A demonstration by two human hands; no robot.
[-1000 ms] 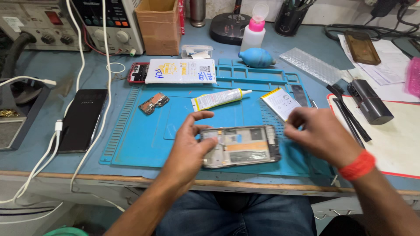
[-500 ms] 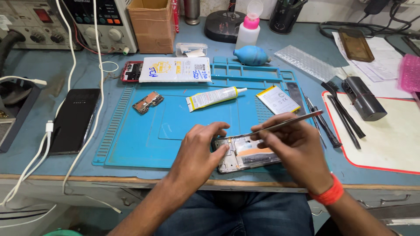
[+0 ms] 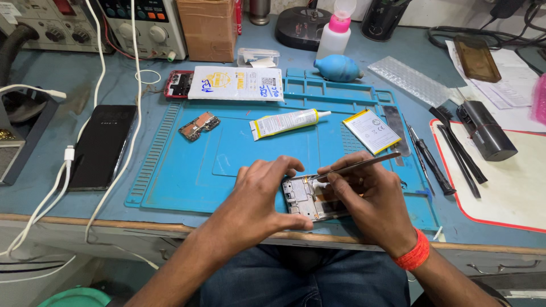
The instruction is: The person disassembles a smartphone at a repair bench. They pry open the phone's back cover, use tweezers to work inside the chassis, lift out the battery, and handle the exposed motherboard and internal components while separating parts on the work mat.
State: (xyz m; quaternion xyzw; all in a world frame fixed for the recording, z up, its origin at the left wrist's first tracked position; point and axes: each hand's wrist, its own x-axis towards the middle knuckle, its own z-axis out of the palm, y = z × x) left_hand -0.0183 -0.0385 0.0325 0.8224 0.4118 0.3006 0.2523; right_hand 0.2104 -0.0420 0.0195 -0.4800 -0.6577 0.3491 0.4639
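An opened phone frame (image 3: 310, 198) lies on the blue work mat (image 3: 256, 153) near its front edge. My left hand (image 3: 259, 196) grips the frame's left end between thumb and fingers. My right hand (image 3: 369, 196) holds metal tweezers (image 3: 355, 166) whose tip touches the frame's upper part. A red band circles my right wrist. My right hand covers the frame's right half.
On the mat lie a glue tube (image 3: 287, 122), a phone battery (image 3: 371, 131), a small circuit board (image 3: 199, 125) and a white packet (image 3: 236, 83). A black phone (image 3: 102, 146) with white cables lies left. Screwdrivers (image 3: 429, 162) and a brush (image 3: 458, 150) lie right. A blue air blower (image 3: 337, 67) sits behind.
My right hand picked up the tweezers and brought their tip down onto the frame. The frame and both hands have shifted closer to the mat's front edge.
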